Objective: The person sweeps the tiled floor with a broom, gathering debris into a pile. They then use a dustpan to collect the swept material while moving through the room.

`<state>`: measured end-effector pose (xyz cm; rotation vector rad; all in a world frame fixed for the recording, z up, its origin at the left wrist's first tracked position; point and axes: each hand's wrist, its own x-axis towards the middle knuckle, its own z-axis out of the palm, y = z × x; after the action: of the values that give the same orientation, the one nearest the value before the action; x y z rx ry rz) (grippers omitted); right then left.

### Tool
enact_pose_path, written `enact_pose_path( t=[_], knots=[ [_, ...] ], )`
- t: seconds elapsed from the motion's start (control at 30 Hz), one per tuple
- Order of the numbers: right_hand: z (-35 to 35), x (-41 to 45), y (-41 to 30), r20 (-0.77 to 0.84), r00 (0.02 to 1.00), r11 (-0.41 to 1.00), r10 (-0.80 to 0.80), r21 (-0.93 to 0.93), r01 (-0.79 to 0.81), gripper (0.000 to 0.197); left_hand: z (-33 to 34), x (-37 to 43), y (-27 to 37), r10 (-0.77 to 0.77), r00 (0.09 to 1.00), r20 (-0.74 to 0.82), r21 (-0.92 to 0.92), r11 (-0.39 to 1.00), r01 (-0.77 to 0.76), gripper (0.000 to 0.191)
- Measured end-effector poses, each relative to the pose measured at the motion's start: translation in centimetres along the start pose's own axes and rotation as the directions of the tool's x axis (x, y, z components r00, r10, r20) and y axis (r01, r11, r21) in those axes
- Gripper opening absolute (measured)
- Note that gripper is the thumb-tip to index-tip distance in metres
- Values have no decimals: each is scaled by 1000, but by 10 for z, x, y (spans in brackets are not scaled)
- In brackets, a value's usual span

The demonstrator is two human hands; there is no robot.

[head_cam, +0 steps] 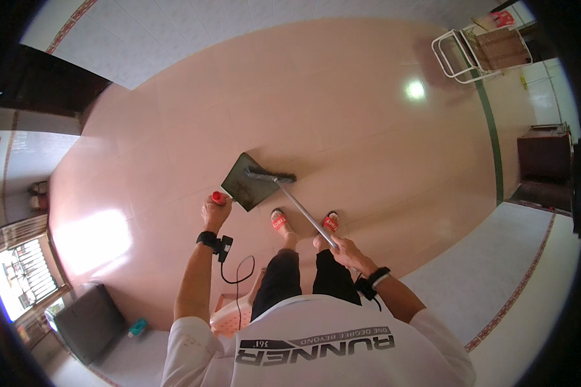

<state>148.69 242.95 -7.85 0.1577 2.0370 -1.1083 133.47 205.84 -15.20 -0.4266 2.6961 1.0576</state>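
My left hand [216,213] is closed around the red-topped handle [218,198] of a dustpan. The dark, flat dustpan [247,191] lies on the floor in front of my feet, with brownish dirt on its surface. In my right hand [349,253] is the grey metal pole [302,209] of a broom. The dark bristled broom head [276,175] is at the pan, one end over its surface and the other end past its right edge. Both wrists wear black bands with small devices.
Pinkish tiles cover the floor [319,96]. A white metal-framed folding chair [501,48] stands at the upper right, and a dark cabinet [544,159] below it. A pink plastic chair [230,314] is beside my left leg. A dark grey box-shaped object [89,321] stands at the lower left.
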Motion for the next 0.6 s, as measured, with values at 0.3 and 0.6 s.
enact_pose_path(
  t=[0.3,0.6],
  knots=[
    [10,-36,-12,-7,900,748,436,559,-358,18,-23,1,-27,8,991,134,60,998,-16,15],
    [33,-13,-2,124,985,637,122,751,-174,12,-17,-8,-10,63,989,132,154,985,-83,16]
  ],
)
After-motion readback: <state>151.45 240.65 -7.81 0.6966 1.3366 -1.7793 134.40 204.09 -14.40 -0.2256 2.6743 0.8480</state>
